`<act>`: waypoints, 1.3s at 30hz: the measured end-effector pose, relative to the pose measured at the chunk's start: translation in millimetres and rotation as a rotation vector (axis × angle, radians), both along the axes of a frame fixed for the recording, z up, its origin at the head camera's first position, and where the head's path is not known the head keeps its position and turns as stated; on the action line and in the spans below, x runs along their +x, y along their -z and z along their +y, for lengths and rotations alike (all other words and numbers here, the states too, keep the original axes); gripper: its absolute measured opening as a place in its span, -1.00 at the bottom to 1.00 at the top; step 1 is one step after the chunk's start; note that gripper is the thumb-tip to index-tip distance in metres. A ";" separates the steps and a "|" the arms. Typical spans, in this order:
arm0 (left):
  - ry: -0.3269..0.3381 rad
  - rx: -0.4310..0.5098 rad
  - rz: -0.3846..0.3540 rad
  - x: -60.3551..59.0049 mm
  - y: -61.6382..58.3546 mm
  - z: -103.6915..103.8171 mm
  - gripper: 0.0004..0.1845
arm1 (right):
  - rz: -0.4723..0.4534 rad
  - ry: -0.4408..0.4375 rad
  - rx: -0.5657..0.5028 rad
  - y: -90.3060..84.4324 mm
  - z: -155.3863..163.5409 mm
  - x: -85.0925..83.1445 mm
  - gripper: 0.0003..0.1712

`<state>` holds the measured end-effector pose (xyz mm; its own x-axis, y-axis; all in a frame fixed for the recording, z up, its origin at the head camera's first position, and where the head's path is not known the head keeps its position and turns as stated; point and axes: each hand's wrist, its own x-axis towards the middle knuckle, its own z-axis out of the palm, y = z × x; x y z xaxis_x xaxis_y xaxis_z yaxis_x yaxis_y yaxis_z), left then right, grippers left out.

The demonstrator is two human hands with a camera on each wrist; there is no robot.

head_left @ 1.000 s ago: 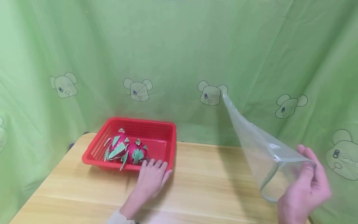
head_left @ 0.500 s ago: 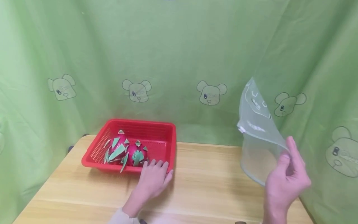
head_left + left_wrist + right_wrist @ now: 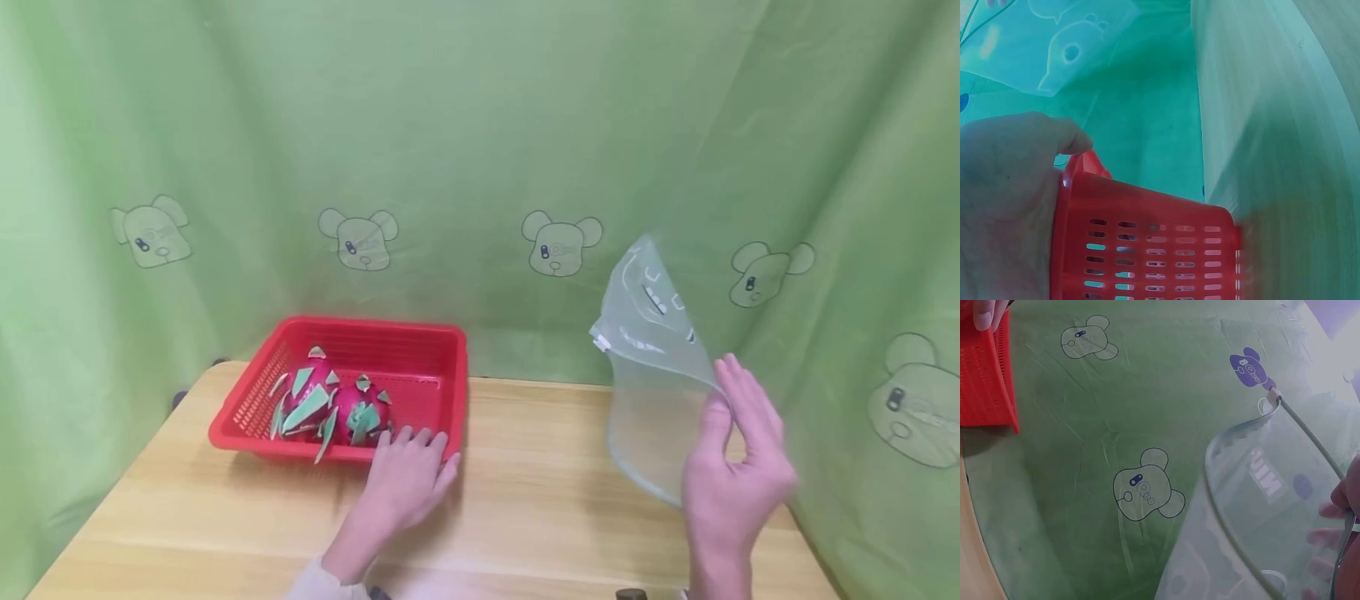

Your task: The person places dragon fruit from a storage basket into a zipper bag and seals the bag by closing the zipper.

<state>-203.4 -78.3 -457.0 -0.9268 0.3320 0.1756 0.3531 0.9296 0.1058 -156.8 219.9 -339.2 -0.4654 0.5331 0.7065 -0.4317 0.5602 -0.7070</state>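
A red slotted basket [image 3: 420,367] stands on the wooden table [image 3: 540,500] at the left. Two pink dragon fruits [image 3: 309,402] with green scales lie in its front left part. My left hand [image 3: 415,450] lies on the table with straight fingers touching the basket's front rim near its right corner; the left wrist view shows that hand [image 3: 1004,200] against the basket wall [image 3: 1147,250]. My right hand [image 3: 731,421] is raised at the right and pinches the edge of a clear zip bag [image 3: 648,375], whose mouth is curved open. The right wrist view shows the bag [image 3: 1254,512] close up, nothing inside.
A green cloth with bear prints [image 3: 558,246] hangs behind and on both sides of the table. The table's right edge lies just below my right hand. Bare wood stretches between the basket and the bag.
My right hand has moved left and a little up, and the bag has swung from slanting up-left to nearly upright. My left hand has stayed at the basket.
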 end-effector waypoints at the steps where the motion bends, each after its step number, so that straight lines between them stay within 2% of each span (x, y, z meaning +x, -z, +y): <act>1: -0.001 0.004 -0.004 0.9 -0.7 -0.1 -0.44 | -0.002 -0.007 -0.007 0.8 0.7 -0.5 -0.61; 4: -0.001 0.030 0.000 3.2 -3.6 -0.1 -0.46 | -0.013 -0.035 -0.053 4.0 2.9 -1.6 -0.59; 8: 0.010 0.079 0.044 5.8 -10.3 1.8 -0.54 | -0.025 -0.066 -0.104 6.0 3.7 -1.5 -0.57; 14: 0.007 0.135 0.090 12.9 -26.8 5.8 -0.62 | -0.034 -0.096 -0.120 4.1 0.4 0.4 -0.57; 18: 0.045 0.211 0.114 15.9 -37.2 13.6 -0.67 | -0.038 -0.115 -0.129 5.0 0.0 1.0 -0.57; 20: 0.092 0.274 0.125 16.8 -41.3 20.1 -0.69 | -0.043 -0.124 -0.136 6.6 0.1 0.7 -0.57; 23: 0.167 0.398 0.102 18.6 -46.7 32.8 -0.63 | -0.063 -0.124 -0.142 10.0 0.2 0.0 -0.57; 28: 0.262 0.627 -0.014 24.6 -55.1 61.1 -0.39 | -0.087 -0.126 -0.126 13.8 -3.2 -0.6 -0.56; 32: 0.326 0.797 -0.109 27.0 -63.0 88.6 -0.21 | -0.083 -0.169 -0.099 14.3 -7.8 -0.5 -0.55; 36: 0.353 0.962 -0.142 25.1 -71.1 111.5 -0.13 | -0.092 -0.205 -0.053 15.5 -14.1 0.8 -0.55; 39: 0.360 1.072 -0.118 20.1 -76.9 123.4 -0.12 | -0.095 -0.223 -0.014 16.2 -18.0 2.6 -0.55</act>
